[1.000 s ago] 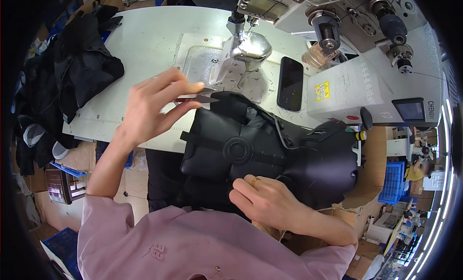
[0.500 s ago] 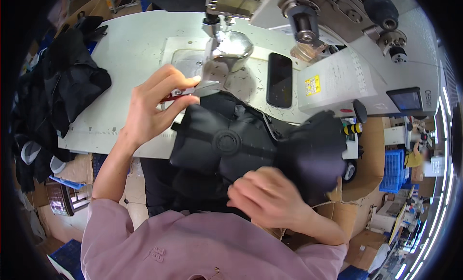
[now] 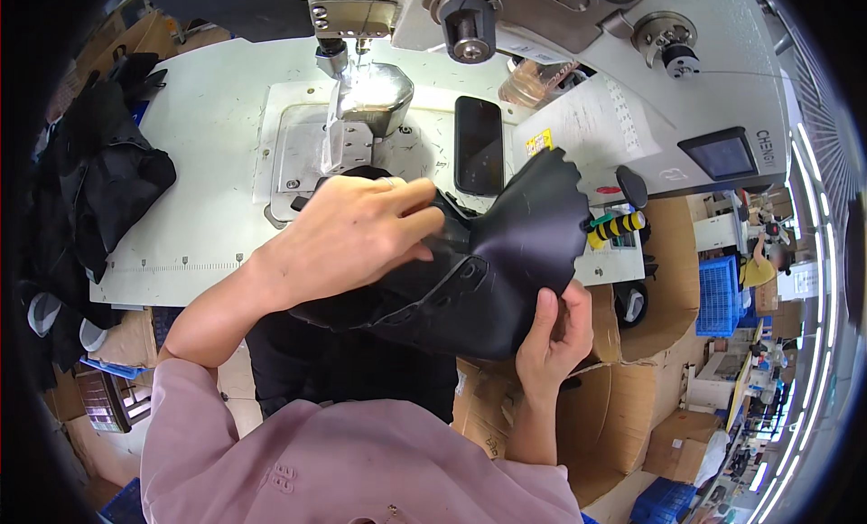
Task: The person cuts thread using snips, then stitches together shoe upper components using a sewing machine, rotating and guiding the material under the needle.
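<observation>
White table (image 3: 203, 230) spreads ahead. The right hand (image 3: 557, 336) pinches the black piece (image 3: 533, 230) near its scalloped edge; the left hand (image 3: 343, 233) curls over it, grip unclear. The piece lies between them; beyond are phone (image 3: 479, 145) and machine (image 3: 668, 117).

Black scallop-edged piece (image 3: 508, 269), flared rightward

- Black piece (image 3: 533, 226), middle: smooth, leather-like, satin sheen on its flared part
- Tabletop (image 3: 181, 226): pale, smooth, faintly shiny
- Machine post (image 3: 386, 99), far: polished, mirror-bright metal
- Phone (image 3: 479, 145), far: glossy, glass-like dark face
- Carton (image 3: 673, 294), right: matt brown cardboard
- Crate (image 3: 718, 298), far right: blue plastic
- Shirt (image 3: 352, 456), near: soft, matt pink cloth
</observation>
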